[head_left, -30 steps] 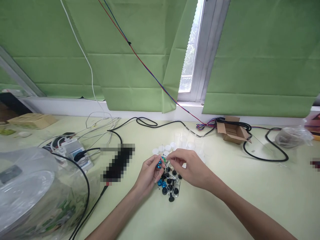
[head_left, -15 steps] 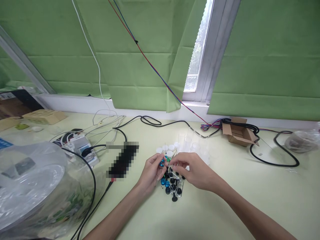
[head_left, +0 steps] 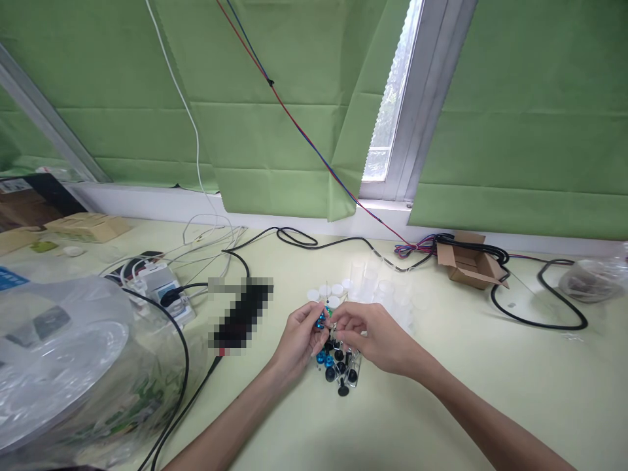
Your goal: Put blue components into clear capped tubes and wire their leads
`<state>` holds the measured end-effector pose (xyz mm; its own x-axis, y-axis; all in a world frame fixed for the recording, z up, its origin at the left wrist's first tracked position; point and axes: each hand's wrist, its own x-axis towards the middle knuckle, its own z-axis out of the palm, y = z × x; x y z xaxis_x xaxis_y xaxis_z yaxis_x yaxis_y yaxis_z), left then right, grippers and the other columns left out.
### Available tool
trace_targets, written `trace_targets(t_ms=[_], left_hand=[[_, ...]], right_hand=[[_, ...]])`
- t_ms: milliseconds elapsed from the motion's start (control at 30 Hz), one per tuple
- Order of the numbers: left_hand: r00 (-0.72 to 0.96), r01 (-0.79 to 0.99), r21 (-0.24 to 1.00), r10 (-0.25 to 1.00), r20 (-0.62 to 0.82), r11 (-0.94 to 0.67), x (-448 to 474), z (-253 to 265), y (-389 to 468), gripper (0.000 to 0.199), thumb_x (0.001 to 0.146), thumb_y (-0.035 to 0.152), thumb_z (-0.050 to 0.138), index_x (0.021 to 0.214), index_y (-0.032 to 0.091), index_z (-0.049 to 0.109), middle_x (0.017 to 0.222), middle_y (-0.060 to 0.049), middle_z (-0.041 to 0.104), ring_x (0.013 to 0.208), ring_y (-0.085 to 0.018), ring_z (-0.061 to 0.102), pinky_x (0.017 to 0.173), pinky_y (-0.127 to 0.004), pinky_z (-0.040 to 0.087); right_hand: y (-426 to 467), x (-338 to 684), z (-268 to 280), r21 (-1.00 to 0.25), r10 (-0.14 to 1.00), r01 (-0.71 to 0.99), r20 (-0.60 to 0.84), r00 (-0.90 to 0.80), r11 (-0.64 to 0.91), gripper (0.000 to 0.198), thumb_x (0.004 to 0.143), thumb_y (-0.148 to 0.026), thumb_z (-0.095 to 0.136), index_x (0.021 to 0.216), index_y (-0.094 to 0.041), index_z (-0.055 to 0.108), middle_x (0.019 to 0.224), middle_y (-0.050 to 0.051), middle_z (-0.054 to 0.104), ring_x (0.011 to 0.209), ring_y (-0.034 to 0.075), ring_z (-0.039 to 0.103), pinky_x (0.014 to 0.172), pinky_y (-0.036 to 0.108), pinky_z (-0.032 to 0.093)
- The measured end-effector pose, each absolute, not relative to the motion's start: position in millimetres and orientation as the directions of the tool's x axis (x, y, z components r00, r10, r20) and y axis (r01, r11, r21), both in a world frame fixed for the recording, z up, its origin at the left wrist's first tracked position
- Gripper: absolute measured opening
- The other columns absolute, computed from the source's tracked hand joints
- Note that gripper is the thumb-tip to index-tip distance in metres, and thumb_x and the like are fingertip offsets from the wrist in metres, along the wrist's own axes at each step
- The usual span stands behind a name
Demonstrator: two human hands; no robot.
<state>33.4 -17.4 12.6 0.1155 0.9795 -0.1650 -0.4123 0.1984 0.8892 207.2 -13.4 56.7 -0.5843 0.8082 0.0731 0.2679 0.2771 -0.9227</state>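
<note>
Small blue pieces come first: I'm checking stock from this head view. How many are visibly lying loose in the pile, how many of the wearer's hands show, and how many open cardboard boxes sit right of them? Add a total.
Blue pieces loose in the pile: 2
Left hand and right hand: 2
Open cardboard box: 1
Total: 5

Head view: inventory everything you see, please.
Table: one, pale green, below
Blinds: several, green, back
Window frames: two, grey, back
Wires: two, red and blue, back
Cables: several, black and white, table
Open box: one, brown, back right
Carton: one, yellow, back left
Plastic bundles: two, clear, front left, far right
Power strip: one, white, left
Blurred item: one, black, left
Cups: several, clear, centre
Discs: several, white, centre
Knobs: several, black, centre
Blue parts: two visible, blue, centre
Left grip: one, centre, holding another blue part
Right grip: one, centre, contents unclear
</note>
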Motion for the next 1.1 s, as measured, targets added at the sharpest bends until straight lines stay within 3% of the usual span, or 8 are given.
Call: trace_targets(t_ms=[467,1100], left_hand=[[0.166,-0.509,0.823,0.967,-0.194,0.253,32.8,4.1,-15.6,0.028,0.080,0.038,0.076,0.076,0.013,0.064,0.062,0.003,0.059,0.037,-0.001,0.043,0.030,-0.011,0.026],[0.172,-0.471,0.840,0.962,-0.213,0.270,35.1,8.0,-16.7,0.029,0.081,0.039,0.075,0.075,0.014,0.063,0.059,0.004,0.054,0.038,-0.001,0.041,0.031,-0.011,0.025]], right_hand=[[-14.2,204.2,55.4,-0.936,0.862,0.207,0.156,-0.482,0.285,0.004,0.087,-0.022,0.062,0.090,-0.021,0.062,0.073,-0.001,0.066,0.064,0.014,0.062,0.066,0.029,0.054],[-14.8,203.6,53.9,-0.922,0.862,0.230,0.172,-0.478,0.311,0.005,0.087,-0.021,0.063,0.092,-0.020,0.064,0.074,0.000,0.066,0.067,0.014,0.064,0.067,0.028,0.056]])
